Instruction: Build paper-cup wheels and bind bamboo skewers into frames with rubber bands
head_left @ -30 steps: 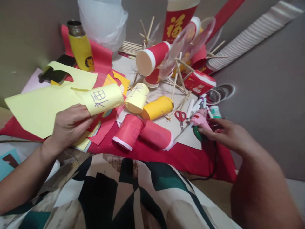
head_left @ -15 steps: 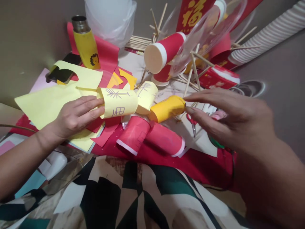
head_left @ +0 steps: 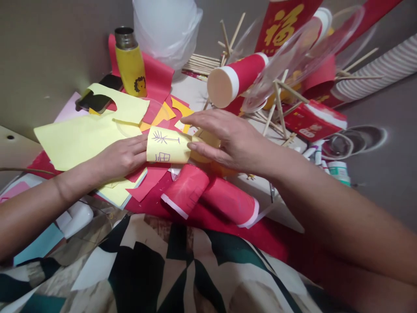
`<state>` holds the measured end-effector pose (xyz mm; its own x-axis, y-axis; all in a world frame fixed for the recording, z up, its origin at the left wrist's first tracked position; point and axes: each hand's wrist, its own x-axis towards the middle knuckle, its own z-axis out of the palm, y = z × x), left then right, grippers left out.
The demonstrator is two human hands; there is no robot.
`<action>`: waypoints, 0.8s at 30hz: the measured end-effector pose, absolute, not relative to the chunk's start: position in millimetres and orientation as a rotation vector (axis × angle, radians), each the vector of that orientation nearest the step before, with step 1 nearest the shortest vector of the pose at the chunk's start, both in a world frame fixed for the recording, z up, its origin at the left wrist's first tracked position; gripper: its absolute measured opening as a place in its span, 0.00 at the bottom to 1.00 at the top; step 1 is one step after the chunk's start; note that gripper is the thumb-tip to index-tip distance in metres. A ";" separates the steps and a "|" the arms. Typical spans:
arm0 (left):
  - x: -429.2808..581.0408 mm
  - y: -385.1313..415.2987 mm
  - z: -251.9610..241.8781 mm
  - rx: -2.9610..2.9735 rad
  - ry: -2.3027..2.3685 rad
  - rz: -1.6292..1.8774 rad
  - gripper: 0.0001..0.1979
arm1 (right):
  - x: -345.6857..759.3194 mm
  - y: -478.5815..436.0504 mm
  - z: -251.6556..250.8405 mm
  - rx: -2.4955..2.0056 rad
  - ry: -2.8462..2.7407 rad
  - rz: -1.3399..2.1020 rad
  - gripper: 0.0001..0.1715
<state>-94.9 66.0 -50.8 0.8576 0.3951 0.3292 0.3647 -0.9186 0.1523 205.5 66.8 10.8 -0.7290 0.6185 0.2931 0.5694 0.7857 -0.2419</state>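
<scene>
My left hand (head_left: 120, 156) grips the left end of a cup wrapped in pale yellow paper (head_left: 167, 150) with pen drawings on it. It lies on its side over red paper. My right hand (head_left: 228, 139) reaches across from the right, thumb under and fingers over the cup's right end, closing on it. This hand covers the other yellow cups behind it. Two red-wrapped cups (head_left: 185, 191) lie just in front of the hands. A large pale yellow sheet (head_left: 74, 139) lies under my left wrist.
At the back stand a yellow bottle (head_left: 132, 65), a phone (head_left: 97, 98), a white plastic bag (head_left: 166, 26) and a bundle of wooden sticks (head_left: 202, 63). A red cup (head_left: 234, 80), clear cups and a long stack of paper cups (head_left: 381, 69) lie right. Patterned cloth (head_left: 163, 269) covers my lap.
My right hand left the pink tool at the right, swept left across the table and closed on the yellow cup's right end. My left hand turned the cup and lowered it.
</scene>
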 end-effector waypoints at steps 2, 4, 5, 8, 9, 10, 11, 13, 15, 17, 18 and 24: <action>-90.4 68.0 -48.4 2.958 0.628 0.489 0.23 | 204.2 71.0 9.8 -0.959 -2.668 0.254 0.31; -88.5 69.3 -48.2 2.974 0.667 0.436 0.23 | 202.9 74.3 9.1 -0.982 -2.713 0.349 0.34; -88.2 69.1 -48.6 2.975 0.690 0.413 0.23 | 202.1 75.7 8.7 -0.971 -2.728 0.393 0.35; -88.2 64.0 -47.9 2.913 0.741 0.420 0.23 | 199.6 78.3 7.6 -0.902 -2.750 0.462 0.32; -88.0 61.2 -46.4 2.868 0.756 0.427 0.24 | 199.1 78.7 7.3 -0.882 -2.754 0.468 0.29; -87.6 58.4 -44.2 2.810 0.776 0.436 0.24 | 198.8 78.8 7.1 -0.870 -2.759 0.475 0.27; -87.2 55.6 -41.6 2.745 0.801 0.450 0.24 | 198.9 78.8 7.1 -0.863 -2.763 0.480 0.25; -86.5 51.2 -36.0 2.613 0.856 0.492 0.22 | 199.8 78.4 7.6 -0.865 -2.754 0.477 0.24; -86.7 48.0 -32.2 2.504 0.919 0.562 0.21 | 200.8 77.9 9.0 -0.877 -2.726 0.458 0.25; -87.6 44.8 -31.9 2.435 0.995 0.618 0.22 | 200.6 77.2 11.2 -0.881 -2.704 0.450 0.27; -88.1 42.8 -33.3 2.414 1.037 0.653 0.23 | 199.5 76.6 12.4 -0.883 -2.704 0.456 0.27; -87.0 21.6 -50.4 2.394 1.167 0.856 0.26 | 184.0 74.1 13.3 -0.949 -2.806 0.521 0.31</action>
